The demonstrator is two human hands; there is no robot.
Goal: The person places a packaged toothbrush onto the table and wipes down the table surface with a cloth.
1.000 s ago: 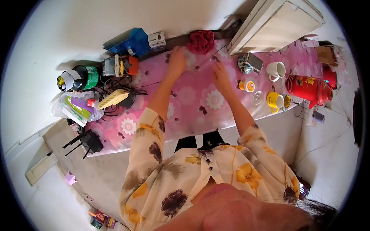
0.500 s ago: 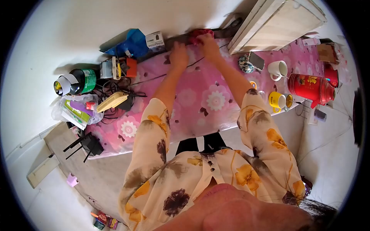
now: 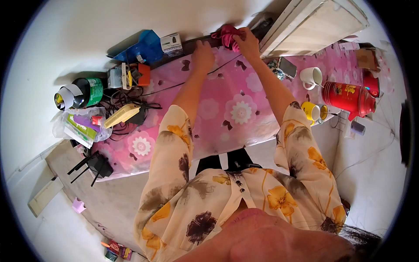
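Observation:
A dark red cloth (image 3: 228, 38) lies bunched on the dark ledge along the wall, at the back edge of the table. My right hand (image 3: 247, 44) is closed on its right side. To the left, my left hand (image 3: 204, 56) sits at the back edge of the pink flowered tablecloth (image 3: 209, 109), its fingers bent over that edge and seemingly gripping it; the fingertips show only small. A thin dark cord (image 3: 218, 69) runs across the tablecloth below both hands. Left of my left hand stands a small white box (image 3: 171, 44).
At left are a blue plastic item (image 3: 150, 47), a dark bottle with a green label (image 3: 87, 92), tangled cables and a black router (image 3: 99, 165). At right stand a white panel (image 3: 314, 30), a white mug (image 3: 310, 78), a yellow mug (image 3: 310, 111) and a red thermos (image 3: 347, 97).
My right hand has moved up and to the right, and more of the red cloth shows beside it. My left hand has shifted slightly up. The view has also moved a little.

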